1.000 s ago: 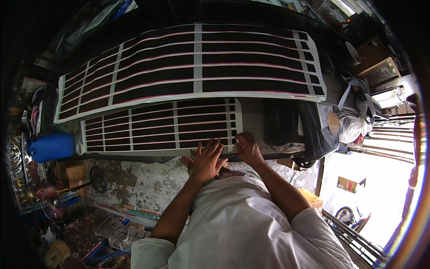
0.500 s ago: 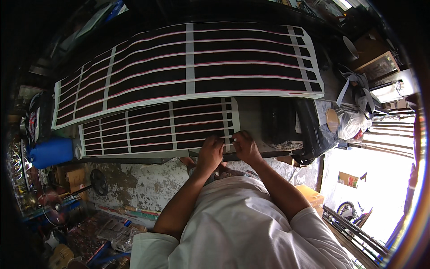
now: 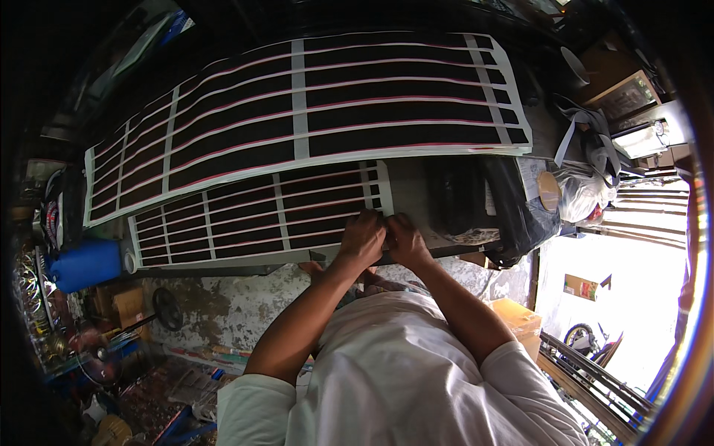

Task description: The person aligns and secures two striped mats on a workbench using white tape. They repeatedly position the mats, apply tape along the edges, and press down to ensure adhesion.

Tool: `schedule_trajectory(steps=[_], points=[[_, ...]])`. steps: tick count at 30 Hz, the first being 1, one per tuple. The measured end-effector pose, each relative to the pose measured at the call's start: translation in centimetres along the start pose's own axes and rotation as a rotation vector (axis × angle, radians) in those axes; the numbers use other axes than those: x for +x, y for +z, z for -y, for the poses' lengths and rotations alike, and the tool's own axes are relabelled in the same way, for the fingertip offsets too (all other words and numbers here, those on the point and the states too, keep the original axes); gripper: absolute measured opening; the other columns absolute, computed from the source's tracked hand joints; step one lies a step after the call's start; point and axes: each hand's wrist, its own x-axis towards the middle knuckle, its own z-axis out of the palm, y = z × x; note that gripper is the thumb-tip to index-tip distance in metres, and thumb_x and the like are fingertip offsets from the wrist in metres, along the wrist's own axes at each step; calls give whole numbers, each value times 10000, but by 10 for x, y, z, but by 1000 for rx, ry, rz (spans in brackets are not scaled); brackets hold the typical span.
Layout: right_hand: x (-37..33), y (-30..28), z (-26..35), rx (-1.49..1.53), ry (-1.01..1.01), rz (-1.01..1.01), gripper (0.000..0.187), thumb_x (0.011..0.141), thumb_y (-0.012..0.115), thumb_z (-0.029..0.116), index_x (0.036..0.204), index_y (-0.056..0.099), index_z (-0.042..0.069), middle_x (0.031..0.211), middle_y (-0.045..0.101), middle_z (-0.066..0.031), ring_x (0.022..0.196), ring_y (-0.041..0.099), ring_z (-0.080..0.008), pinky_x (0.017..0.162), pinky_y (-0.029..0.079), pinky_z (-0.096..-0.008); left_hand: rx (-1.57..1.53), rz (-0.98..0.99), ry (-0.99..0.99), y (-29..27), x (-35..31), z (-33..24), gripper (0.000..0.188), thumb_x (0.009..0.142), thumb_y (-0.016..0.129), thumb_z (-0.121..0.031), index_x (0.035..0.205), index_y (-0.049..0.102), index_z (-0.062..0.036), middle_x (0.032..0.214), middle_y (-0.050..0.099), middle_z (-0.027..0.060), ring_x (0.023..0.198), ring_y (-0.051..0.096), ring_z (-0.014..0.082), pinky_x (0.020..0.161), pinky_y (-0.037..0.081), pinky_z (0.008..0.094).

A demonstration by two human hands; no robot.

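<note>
A black sheet with white lengthwise stripes, pale cross bands and a white border lies on the near part of a dark table. At its near right corner, my left hand is closed, fingers bent down over the white edge. My right hand is closed right beside it, its fingertips pinched at the same corner and meeting those of the left. Both hands hide the corner itself. Farther back, a larger stack of similar striped sheets overlaps the far side of the smaller one.
Black plastic-wrapped bundles stand right of my hands, with a clear plastic bag and grey straps beyond. A blue container sits at the left end. Below the table edge are a peeling wall and a black handwheel.
My hands have come together at the sheet's corner, the left moving right and slightly away from me. The whole view has shifted a little.
</note>
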Motion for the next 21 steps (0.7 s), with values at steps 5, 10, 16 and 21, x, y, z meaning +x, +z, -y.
schedule_trajectory(steps=[5, 10, 16, 21], points=[[0, 1, -1, 0, 32, 42, 340, 837, 644, -3, 1175, 616, 19, 1158, 629, -263, 1119, 609, -530, 915, 540, -579, 98, 128, 69, -13, 8, -5, 250, 730, 798, -133, 962, 744, -57, 1000, 670, 119, 1049, 658, 292, 867, 537, 454], [3, 1, -5, -30, -57, 7, 352, 829, 650, 0, 1179, 613, 8, 1155, 636, -263, 1138, 598, -518, 945, 525, -577, 149, 155, 19, -13, 9, -9, 208, 747, 816, -155, 922, 760, -57, 1031, 686, 132, 1048, 673, 296, 853, 554, 433], [2, 2, -9, 3, -43, -2, 317, 827, 669, 1, 1140, 626, 19, 1126, 640, -260, 1098, 597, -518, 908, 520, -581, 81, 127, 29, -13, 6, 5, 220, 734, 817, -146, 915, 763, -33, 1017, 696, 166, 998, 705, 328, 825, 569, 459], [3, 1, -11, 2, -67, 5, 292, 829, 681, -24, 1110, 643, 44, 1052, 639, -229, 1038, 624, -488, 868, 534, -556, -14, 20, 48, -9, 1, 18, 242, 739, 806, -119, 947, 738, -16, 984, 686, 185, 959, 704, 357, 818, 570, 498]])
